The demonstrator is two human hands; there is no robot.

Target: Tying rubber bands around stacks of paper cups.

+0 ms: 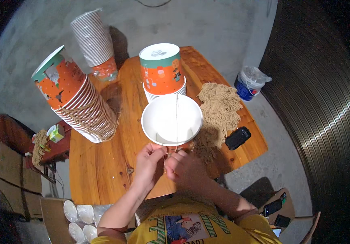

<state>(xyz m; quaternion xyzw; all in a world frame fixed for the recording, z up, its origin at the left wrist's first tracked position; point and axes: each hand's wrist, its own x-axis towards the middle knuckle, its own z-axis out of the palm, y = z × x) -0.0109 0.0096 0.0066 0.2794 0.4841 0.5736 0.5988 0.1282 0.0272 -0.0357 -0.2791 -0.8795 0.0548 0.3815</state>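
A white-lined paper bucket [171, 118] sits mouth-up near the middle of the wooden table [101, 175]. A thin tan string [177, 107] runs across its mouth from the far rim to the near rim. At the near rim my left hand [149, 164] pinches a string end between thumb and fingers. Close beside it, my right hand [179, 166] is curled closed on the string below the rim. Behind the bucket stands an upside-down stack of orange and green paper buckets [162, 75]. The string's exact path between my fingers is partly hidden.
A leaning bucket stack [87, 107] with strings draped round it stands at left, a wrapped stack [93, 36] behind. To the right lie a tan string heap [219, 107] and a black tray [238, 138]. Boxed cups [79, 215] sit lower left; a blue pail [246, 90] stands beyond.
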